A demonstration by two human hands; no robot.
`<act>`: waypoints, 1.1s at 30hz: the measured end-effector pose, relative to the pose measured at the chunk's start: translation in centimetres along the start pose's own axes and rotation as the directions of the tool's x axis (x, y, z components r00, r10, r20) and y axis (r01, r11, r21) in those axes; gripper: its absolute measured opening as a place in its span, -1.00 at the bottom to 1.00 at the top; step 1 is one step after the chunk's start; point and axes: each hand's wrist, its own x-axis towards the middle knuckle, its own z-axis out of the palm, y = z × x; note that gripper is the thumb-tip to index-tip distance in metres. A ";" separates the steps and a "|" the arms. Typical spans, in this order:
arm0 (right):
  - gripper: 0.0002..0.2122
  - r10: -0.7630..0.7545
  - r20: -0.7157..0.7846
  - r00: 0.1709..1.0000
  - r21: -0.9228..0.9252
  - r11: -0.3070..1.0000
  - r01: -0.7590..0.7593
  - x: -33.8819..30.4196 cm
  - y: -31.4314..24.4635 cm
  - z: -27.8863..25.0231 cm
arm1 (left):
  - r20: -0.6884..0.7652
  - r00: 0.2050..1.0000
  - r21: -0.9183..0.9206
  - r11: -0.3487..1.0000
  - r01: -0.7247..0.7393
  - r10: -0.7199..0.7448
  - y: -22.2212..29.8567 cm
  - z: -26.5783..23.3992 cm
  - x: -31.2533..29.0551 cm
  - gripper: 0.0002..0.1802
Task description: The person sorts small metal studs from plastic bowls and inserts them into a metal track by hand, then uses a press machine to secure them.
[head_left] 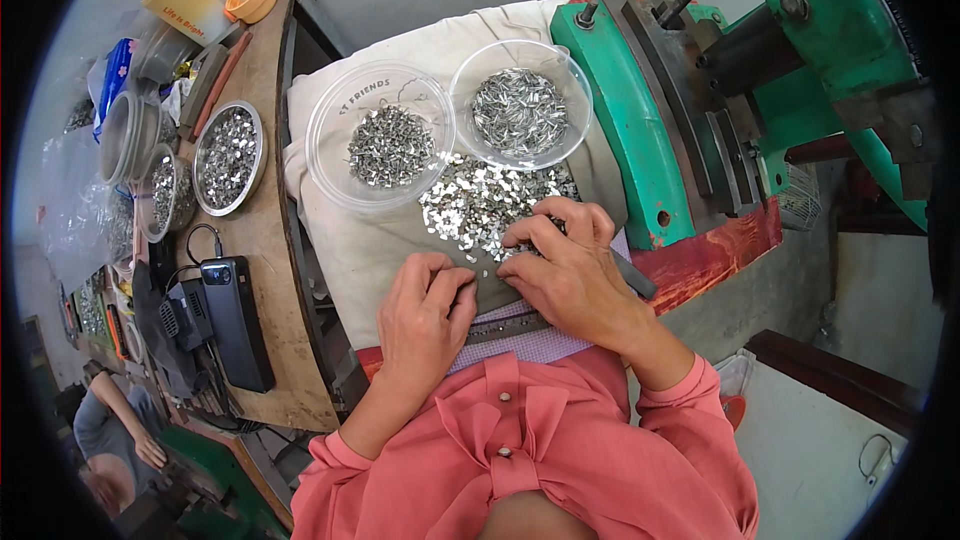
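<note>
My left hand [425, 315] is closed, thumb and fingertips pinched together just above the cloth; whatever they hold, if anything, is too small to make out. At the near right edge of a pile of small shiny metal pieces [480, 202] is my right hand [575, 275], its fingers curled and its thumb against the forefinger. What lies inside its grip is hidden. A few loose pieces lie between the two hands. Below them a narrow dark strip [508, 328] rests across my lap. Behind the pile stand two round clear plastic tubs, the left tub [330, 162] and the right tub [583, 90], both holding small metal parts.
A green machine [625, 140] stands on the right, close to the cloth [350, 255]. To the left, a wooden table [285, 340] carries a metal bowl [258, 155] of pieces, a black power bank [240, 325] and a yellow cup [185, 5]. Another person [125, 420] sits at lower left.
</note>
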 end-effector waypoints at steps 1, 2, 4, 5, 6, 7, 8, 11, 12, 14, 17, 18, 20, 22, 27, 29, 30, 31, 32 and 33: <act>-0.94 -0.006 -0.008 1.000 0.003 1.000 0.006 0.1 0.0 0.1 | 0.002 1.000 -0.001 1.000 0.000 0.000 0.1 0.2 0.0 -0.79; -0.94 -0.002 -0.007 1.000 0.004 1.000 0.002 0.2 0.1 0.2 | 0.010 1.000 -0.010 1.000 0.010 -0.010 0.2 0.4 0.1 -0.80; -0.94 -0.022 -0.005 1.000 0.014 1.000 0.022 0.3 0.2 0.3 | 0.028 0.999 -0.021 0.999 0.025 -0.025 0.2 0.5 0.2 -0.81; -0.94 -0.014 0.000 1.000 0.018 1.000 0.014 0.5 0.2 0.3 | 0.029 0.999 -0.014 1.000 0.015 -0.015 0.2 0.6 0.4 -0.81; -0.94 -0.018 -0.004 1.000 0.026 0.999 0.018 0.6 0.2 0.2 | 0.034 0.999 -0.011 1.000 0.006 -0.006 0.2 0.8 0.5 -0.82; -0.93 -0.022 -0.008 1.000 0.034 0.999 0.022 0.7 0.3 0.1 | 0.046 0.999 -0.018 1.000 0.013 -0.012 0.2 0.9 0.7 -0.82; -0.89 -0.003 0.035 0.999 0.026 1.000 0.002 0.6 0.5 0.1 | 0.037 0.999 0.005 1.000 -0.014 0.013 0.2 0.8 0.8 -0.82; -0.90 -0.031 0.048 0.998 0.055 0.998 0.028 0.7 1.0 -0.1 | 0.021 0.998 0.032 0.998 -0.056 0.055 0.1 0.9 1.1 -0.84; -0.91 -0.039 0.069 0.997 0.043 0.998 0.036 0.8 1.1 -0.3 | 0.028 0.998 0.036 0.998 -0.057 0.056 0.0 0.9 1.0 -0.84; -0.96 -0.053 0.071 0.996 0.060 0.997 0.048 1.2 1.1 -0.4 | 0.037 0.998 0.039 0.997 -0.061 0.060 -0.2 0.7 1.0 -0.84; -0.96 -0.084 0.070 0.994 0.081 0.994 0.079 1.8 1.3 -0.6 | 0.029 0.996 0.055 0.995 -0.083 0.081 -0.2 0.1 0.5 -0.83; -0.94 -0.099 0.089 0.991 0.091 0.992 0.091 1.9 1.4 -0.6 | 0.029 0.998 0.057 0.996 -0.066 0.065 -0.3 -0.2 0.2 -0.83; -0.93 -0.114 0.108 0.988 0.101 0.990 0.103 2.1 1.4 -0.7 | 0.029 0.998 0.058 0.997 -0.050 0.048 -0.3 -0.6 -0.4 -0.82; -0.92 -0.123 0.134 0.983 0.098 0.989 0.111 2.1 1.5 -0.6 | 0.038 0.997 -0.041 0.997 -0.072 0.074 -0.3 -0.9 -0.9 -0.80; -0.92 -0.158 0.106 0.982 0.132 0.981 0.144 2.1 1.4 -0.3 | 0.062 0.992 -0.163 0.982 -0.097 0.109 0.8 -0.9 -1.4 -0.78; -0.93 -0.170 0.099 0.980 0.126 0.980 0.157 1.9 1.4 -0.2 | 0.103 0.977 -0.168 0.972 -0.166 0.184 1.0 -0.4 -1.5 -0.78; -0.91 -0.156 0.109 0.982 0.098 0.985 0.145 1.8 1.5 -0.2 | 0.098 0.971 -0.153 0.968 -0.201 0.218 1.0 -0.1 -1.4 -0.78; -0.88 -0.140 0.119 0.983 0.070 0.989 0.132 1.7 1.5 -0.1 | 0.097 0.971 -0.152 0.968 -0.201 0.217 1.2 0.0 -1.4 -0.78; -0.88 -0.141 0.119 0.983 0.071 0.989 0.133 1.5 1.5 0.0 | 0.115 0.966 -0.138 0.967 -0.214 0.231 1.4 0.1 -1.3 -0.77; -0.87 -0.131 0.105 0.986 0.050 0.991 0.126 1.3 1.4 0.1 | 0.133 0.960 -0.126 0.965 -0.229 0.245 1.6 0.2 -1.3 -0.76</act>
